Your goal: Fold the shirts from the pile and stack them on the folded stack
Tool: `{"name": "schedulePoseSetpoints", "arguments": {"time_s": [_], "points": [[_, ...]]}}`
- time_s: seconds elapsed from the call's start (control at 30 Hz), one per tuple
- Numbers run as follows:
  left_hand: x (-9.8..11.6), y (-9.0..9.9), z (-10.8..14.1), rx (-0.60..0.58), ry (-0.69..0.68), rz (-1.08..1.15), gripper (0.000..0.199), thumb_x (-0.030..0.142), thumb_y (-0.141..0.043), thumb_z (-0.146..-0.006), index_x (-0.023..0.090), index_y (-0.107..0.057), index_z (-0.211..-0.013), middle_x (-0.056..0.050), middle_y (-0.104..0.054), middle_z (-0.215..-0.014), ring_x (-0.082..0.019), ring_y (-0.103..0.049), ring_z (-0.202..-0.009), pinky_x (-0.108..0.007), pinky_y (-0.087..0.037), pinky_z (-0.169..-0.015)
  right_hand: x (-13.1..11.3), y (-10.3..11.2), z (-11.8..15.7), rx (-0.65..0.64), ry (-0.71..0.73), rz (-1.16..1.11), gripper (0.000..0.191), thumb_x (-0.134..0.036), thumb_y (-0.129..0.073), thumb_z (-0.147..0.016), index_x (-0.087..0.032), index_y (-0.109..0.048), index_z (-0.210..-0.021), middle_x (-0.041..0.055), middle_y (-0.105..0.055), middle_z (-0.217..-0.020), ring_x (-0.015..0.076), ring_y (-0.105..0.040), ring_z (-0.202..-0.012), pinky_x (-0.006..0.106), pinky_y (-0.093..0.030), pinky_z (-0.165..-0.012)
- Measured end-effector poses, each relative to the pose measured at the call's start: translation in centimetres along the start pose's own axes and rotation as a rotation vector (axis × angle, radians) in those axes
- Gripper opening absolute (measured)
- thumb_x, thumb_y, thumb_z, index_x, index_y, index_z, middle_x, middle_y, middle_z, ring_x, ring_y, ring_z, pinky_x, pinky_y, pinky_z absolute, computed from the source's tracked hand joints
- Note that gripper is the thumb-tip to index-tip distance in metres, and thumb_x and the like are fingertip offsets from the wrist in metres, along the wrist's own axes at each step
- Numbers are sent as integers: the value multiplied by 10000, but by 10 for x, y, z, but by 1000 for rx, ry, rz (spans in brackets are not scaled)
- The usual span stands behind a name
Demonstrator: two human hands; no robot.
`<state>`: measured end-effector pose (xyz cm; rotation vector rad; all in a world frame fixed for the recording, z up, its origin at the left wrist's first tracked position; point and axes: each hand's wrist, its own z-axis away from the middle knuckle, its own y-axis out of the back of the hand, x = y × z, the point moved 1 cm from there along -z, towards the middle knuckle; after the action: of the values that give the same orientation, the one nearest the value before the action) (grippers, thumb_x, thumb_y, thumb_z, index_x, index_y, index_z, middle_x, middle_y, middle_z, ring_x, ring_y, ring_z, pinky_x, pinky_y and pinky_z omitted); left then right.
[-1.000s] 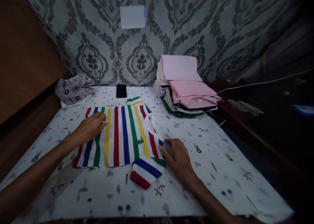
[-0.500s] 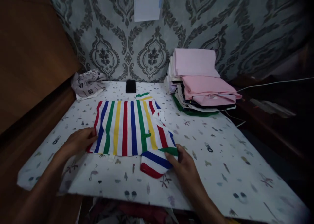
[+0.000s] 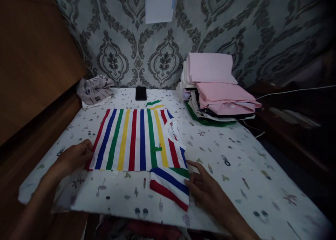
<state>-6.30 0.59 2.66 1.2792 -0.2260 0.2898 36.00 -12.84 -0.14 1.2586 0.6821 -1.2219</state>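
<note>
A small T-shirt [image 3: 138, 142] with red, blue, green and yellow stripes lies flat on the patterned white table cover, its collar to the right and hem to the left. A small green figure sits on its chest. My left hand [image 3: 75, 157] is closed on the shirt's near hem corner, fingers pinched. On the other side, my right hand [image 3: 203, 184] has its fingers apart beside the near sleeve, the fingertips at the sleeve's edge and shoulder.
Folded clothes [image 3: 217, 89], pink ones on top, are stacked at the back right. A dark phone [image 3: 141, 93] lies near the wall. Crumpled patterned cloth [image 3: 96, 89] is at the back left, by a brown wooden panel [image 3: 36, 54].
The near sleeve is spread out flatter towards me, and my right hand has loosened from it. My left hand has moved left and nearer, with the hem drawn straighter.
</note>
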Motion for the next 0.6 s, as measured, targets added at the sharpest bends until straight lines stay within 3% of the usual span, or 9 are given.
{"name": "schedulePoseSetpoints", "arguments": {"time_s": [0.1, 0.17, 0.23, 0.27, 0.37, 0.47, 0.6], "points": [[31, 14, -3, 86, 27, -224, 305, 514, -430, -889, 246, -566, -939, -52, -716, -785, -274, -679, -702, -334, -443, -568, -13, 18, -20, 85, 207, 364, 485, -563, -602, -841, -286, -625, -1238, 31, -686, -789, 221, -638, -595, 341, -518, -502], [67, 13, -11, 171, -84, -215, 359, 476, -404, -932, 221, -588, -1105, -115, -738, -1050, -308, -703, -922, -385, -516, -705, -33, 10, -45, 36, 368, 497, 419, -538, -493, -921, -266, -657, -1194, 85, -720, -948, 253, -692, -753, 390, -578, -629], [109, -2, -27, 201, -271, -121, 462, 437, -371, -968, 194, -522, -1331, -149, -638, -1350, -310, -636, -1183, -429, -527, -901, -57, -18, -78, -69, 568, 592, 434, -434, -359, -993, -225, -665, -1220, 135, -693, -1208, 280, -672, -1082, 445, -565, -909], [128, -14, -37, 194, -383, -75, 517, 431, -340, -988, 188, -454, -1430, -145, -554, -1467, -290, -560, -1307, -431, -491, -1010, -68, -36, -96, -111, 647, 661, 459, -367, -321, -1005, -184, -648, -1269, 156, -620, -1367, 286, -588, -1260, 459, -487, -1053], [161, -54, -76, 122, -634, -73, 598, 409, -303, -1006, 128, -333, -1533, -157, -374, -1608, -242, -355, -1485, -409, -341, -1191, -85, -89, -153, -221, 698, 898, 509, -233, -286, -1003, -79, -536, -1418, 179, -393, -1589, 266, -340, -1486, 449, -267, -1223], [139, -69, -117, 146, -563, -179, 623, 450, -272, -1018, 117, -347, -1538, -177, -313, -1631, -278, -252, -1530, -506, -242, -1231, -81, -105, -197, -241, 590, 1015, 567, -355, -291, -1042, -114, -366, -1550, 128, -272, -1652, 234, -189, -1545, 463, -153, -1254], [68, -45, -152, 224, -241, -252, 678, 534, -250, -1015, 140, -348, -1557, -167, -262, -1647, -306, -221, -1537, -566, -236, -1214, -69, -81, -220, -134, 433, 1045, 673, -502, -276, -1046, -105, -274, -1589, 137, -209, -1668, 242, -165, -1550, 473, -133, -1252]]}}
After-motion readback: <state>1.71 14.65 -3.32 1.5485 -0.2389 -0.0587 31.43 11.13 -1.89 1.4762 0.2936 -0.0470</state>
